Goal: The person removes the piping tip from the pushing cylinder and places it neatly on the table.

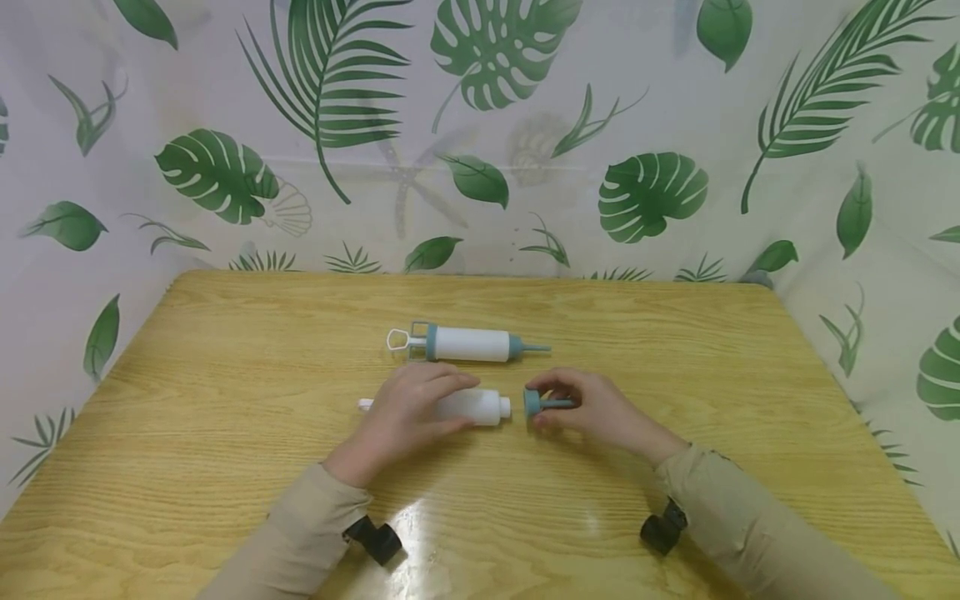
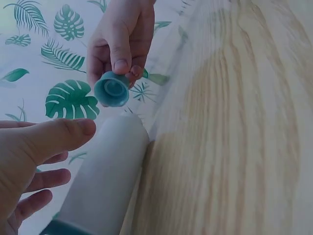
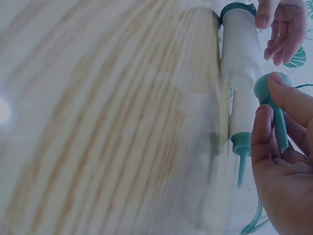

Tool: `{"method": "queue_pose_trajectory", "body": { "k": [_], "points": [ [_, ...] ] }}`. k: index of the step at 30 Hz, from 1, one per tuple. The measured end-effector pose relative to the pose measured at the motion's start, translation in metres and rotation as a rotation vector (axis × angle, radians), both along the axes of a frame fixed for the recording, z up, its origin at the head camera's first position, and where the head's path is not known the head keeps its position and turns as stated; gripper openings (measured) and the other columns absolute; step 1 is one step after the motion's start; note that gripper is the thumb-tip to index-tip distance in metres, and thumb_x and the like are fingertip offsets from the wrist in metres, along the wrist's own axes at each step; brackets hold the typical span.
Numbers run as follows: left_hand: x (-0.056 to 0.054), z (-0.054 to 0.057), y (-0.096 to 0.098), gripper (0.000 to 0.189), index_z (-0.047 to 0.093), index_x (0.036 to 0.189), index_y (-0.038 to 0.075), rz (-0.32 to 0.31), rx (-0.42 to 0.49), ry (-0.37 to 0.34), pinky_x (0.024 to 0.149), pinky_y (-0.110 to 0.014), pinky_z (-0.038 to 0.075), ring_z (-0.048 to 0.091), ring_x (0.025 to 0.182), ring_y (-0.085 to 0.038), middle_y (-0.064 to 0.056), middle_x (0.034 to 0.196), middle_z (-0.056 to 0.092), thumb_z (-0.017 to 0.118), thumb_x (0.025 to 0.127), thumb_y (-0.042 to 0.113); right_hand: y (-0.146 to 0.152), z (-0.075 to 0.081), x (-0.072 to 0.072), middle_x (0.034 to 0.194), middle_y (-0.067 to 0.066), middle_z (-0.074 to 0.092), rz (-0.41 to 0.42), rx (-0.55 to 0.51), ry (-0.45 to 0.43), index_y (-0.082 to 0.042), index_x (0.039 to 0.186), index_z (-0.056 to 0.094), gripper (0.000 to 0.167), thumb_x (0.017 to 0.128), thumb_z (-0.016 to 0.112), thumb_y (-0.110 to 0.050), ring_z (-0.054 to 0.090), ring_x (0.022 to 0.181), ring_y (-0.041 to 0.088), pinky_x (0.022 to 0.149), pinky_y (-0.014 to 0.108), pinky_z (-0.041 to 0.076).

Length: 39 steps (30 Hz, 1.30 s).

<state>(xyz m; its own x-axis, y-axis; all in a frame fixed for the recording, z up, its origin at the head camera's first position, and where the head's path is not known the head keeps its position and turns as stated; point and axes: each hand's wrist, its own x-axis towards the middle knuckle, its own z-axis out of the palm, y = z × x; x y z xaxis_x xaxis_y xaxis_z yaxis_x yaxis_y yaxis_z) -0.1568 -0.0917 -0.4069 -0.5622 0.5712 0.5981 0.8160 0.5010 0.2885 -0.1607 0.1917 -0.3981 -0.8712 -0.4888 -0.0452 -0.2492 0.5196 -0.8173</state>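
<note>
A white syringe barrel (image 1: 480,407) lies on the wooden table (image 1: 225,417), and my left hand (image 1: 442,402) grips it with the thumb (image 2: 58,137) on one side and the fingers on the other. Its threaded end faces right, uncovered. Just right of it, my right hand (image 1: 557,400) pinches a detached teal nozzle cap (image 1: 538,403) between thumb and fingers, a small gap from the barrel's mouth. The cap's hollow end (image 2: 111,89) faces the barrel (image 2: 105,171). In the right wrist view the nozzle (image 3: 274,105) lies along my fingers beside the barrel (image 3: 239,46).
A second, whole syringe (image 1: 465,343) with a white ring handle and a teal nozzle lies just behind my hands, parallel to the first one. A leaf-print cloth (image 1: 645,192) hangs round the table's back and sides.
</note>
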Motion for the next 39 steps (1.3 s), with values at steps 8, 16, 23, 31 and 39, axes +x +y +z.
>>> {"method": "queue_pose_trajectory", "body": {
  "k": [8, 16, 23, 31, 39],
  "points": [
    [0.006, 0.009, 0.019, 0.041, 0.070, 0.109, 0.009, -0.024, 0.015, 0.021, 0.088, -0.032, 0.048, 0.063, 0.098, -0.019, -0.002, 0.105, 0.069, 0.084, 0.072, 0.022, -0.004, 0.004, 0.002, 0.114, 0.005, 0.065, 0.028, -0.018, 0.035, -0.007, 0.120, 0.063, 0.039, 0.083, 0.075, -0.014, 0.063, 0.095, 0.017, 0.081, 0.030, 0.052],
    [0.011, 0.009, 0.037, 0.043, 0.067, 0.112, 0.003, -0.029, 0.043, -0.062, 0.085, -0.031, 0.050, 0.063, 0.096, -0.020, -0.006, 0.103, 0.069, 0.083, 0.074, 0.017, -0.007, 0.007, 0.005, 0.114, 0.005, 0.065, 0.044, -0.052, 0.035, -0.007, 0.120, 0.062, 0.041, 0.082, 0.076, -0.014, 0.063, 0.096, 0.017, 0.081, 0.029, 0.053],
    [0.015, 0.007, 0.045, 0.043, 0.066, 0.112, 0.000, -0.031, 0.084, -0.173, 0.087, -0.029, 0.050, 0.062, 0.100, -0.020, -0.008, 0.107, 0.068, 0.083, 0.075, 0.016, -0.008, 0.009, 0.007, 0.112, 0.007, 0.064, 0.077, -0.082, 0.032, -0.005, 0.120, 0.061, 0.040, 0.083, 0.075, -0.013, 0.064, 0.095, 0.018, 0.080, 0.029, 0.053],
    [0.016, 0.003, 0.052, 0.038, 0.068, 0.109, 0.003, -0.021, 0.121, -0.263, 0.085, -0.026, 0.049, 0.062, 0.099, -0.017, -0.005, 0.106, 0.068, 0.082, 0.076, 0.016, -0.009, 0.009, 0.008, 0.109, 0.009, 0.063, 0.079, -0.131, -0.005, -0.005, 0.114, 0.060, 0.036, 0.082, 0.075, -0.008, 0.064, 0.096, 0.023, 0.080, 0.030, 0.053],
    [0.018, 0.001, 0.055, 0.036, 0.067, 0.109, 0.003, -0.014, 0.155, -0.315, 0.087, -0.027, 0.049, 0.062, 0.100, -0.018, -0.006, 0.106, 0.068, 0.081, 0.077, 0.014, -0.008, 0.007, 0.009, 0.108, 0.010, 0.062, 0.080, -0.181, -0.040, -0.003, 0.113, 0.057, 0.036, 0.081, 0.075, -0.008, 0.063, 0.098, 0.028, 0.081, 0.030, 0.053]
  ]
}}
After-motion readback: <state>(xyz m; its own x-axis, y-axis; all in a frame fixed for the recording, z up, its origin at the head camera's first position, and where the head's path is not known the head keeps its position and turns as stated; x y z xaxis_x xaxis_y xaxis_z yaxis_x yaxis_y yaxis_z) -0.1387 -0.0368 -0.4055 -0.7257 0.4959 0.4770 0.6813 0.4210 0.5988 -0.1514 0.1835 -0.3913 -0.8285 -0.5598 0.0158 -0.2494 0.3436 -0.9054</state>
